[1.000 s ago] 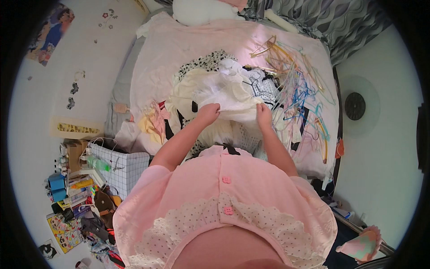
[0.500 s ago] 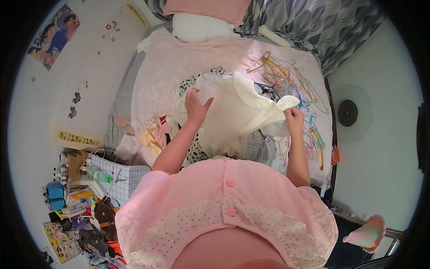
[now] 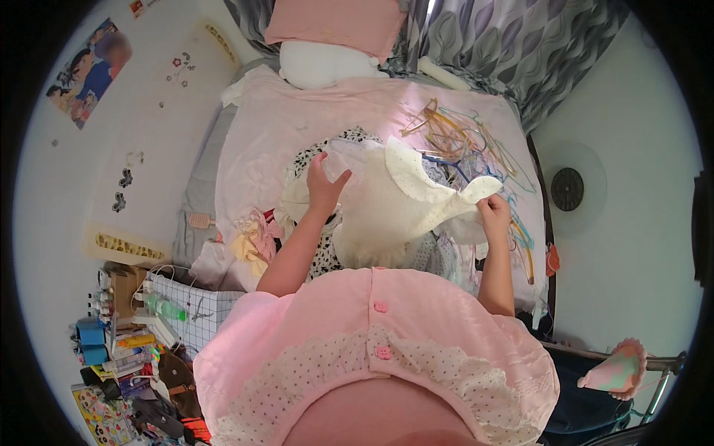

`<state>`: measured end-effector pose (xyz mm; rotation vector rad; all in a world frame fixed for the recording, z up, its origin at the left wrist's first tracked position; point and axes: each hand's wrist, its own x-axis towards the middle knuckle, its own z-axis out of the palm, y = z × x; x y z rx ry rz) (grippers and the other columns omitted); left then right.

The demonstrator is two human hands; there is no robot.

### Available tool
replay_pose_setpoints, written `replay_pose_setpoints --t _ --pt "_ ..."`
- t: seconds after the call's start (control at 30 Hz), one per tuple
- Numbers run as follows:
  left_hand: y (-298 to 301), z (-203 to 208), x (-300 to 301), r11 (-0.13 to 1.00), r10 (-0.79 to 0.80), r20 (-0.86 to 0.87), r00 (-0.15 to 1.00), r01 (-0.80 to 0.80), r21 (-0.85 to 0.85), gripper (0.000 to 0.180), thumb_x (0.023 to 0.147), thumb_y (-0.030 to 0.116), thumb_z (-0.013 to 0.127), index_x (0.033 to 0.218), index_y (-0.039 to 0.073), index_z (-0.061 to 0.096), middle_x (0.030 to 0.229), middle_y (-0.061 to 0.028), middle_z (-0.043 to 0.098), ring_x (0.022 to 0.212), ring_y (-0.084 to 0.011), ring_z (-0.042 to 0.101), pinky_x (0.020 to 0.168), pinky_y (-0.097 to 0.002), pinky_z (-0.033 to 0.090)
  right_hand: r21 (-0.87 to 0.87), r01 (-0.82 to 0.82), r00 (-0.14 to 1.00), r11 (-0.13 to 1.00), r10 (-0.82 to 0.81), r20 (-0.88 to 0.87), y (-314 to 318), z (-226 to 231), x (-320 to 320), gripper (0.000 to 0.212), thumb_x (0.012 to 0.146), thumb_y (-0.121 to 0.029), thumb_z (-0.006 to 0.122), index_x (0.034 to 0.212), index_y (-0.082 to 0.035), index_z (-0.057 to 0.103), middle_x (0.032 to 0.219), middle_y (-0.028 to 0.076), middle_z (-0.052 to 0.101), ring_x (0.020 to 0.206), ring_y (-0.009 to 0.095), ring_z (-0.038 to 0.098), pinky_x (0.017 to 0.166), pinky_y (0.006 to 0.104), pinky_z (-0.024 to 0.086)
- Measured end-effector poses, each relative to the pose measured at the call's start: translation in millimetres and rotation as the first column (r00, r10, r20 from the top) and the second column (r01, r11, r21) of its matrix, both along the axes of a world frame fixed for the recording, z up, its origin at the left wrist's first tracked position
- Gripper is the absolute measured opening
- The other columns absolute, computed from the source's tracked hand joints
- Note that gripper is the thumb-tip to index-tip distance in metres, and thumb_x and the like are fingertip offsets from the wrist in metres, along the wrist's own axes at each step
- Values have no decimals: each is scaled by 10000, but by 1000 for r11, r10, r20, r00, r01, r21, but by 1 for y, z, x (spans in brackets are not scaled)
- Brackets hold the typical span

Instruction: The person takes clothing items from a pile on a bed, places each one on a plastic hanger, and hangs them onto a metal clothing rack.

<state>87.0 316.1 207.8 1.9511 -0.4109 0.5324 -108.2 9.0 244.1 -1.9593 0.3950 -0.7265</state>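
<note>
A white blouse [image 3: 375,197] with a dotted collar is stretched out in front of me above a pile of clothes. My right hand [image 3: 494,215] pinches its edge beside the collar's right tip. At the opposite side my left hand [image 3: 326,186] rests against the thin fabric, thumb and fingers apart. Black-and-white spotted cloth [image 3: 326,253] shows behind and below the blouse. A blue hanger [image 3: 467,168] lies just past the collar, partly covered. Grey dotted fabric [image 3: 422,255] sits under the blouse's lower right part.
Several coloured hangers [image 3: 454,128] lie heaped on the bed's right side. Pink and yellow clothes [image 3: 256,241] and a pink hairbrush [image 3: 201,221] are to the left. A checked storage box [image 3: 212,312] stands near left, beside cluttered items. Pillows [image 3: 331,65] lie at the far end.
The view has shifted slightly, showing more of the far pillow. My right hand and the collar tip it pinches sit a little lower and farther right; the left hand keeps its pose.
</note>
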Motion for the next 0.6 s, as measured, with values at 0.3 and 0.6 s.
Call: replay_pose_setpoints --t 0.3,0.6 --pt "25 0 -3 890 -395 -393 830 240 -388 312 892 304 480 870 4 564 678 -16 524 627 -103 452 580 -280 381 -32 -35 999 999 34 -25 32 20 11 174 732 -131 647 665 8 568 535 -14 483 504 55 393 465 227 318" --pt "80 22 32 936 -221 -327 919 105 -337 305 897 295 463 898 10 569 710 -34 543 668 -114 483 633 -261 405 -80 -136 988 987 130 -79 30 24 7 173 713 -144 676 668 -4 586 560 -8 507 523 61 417 483 223 332"
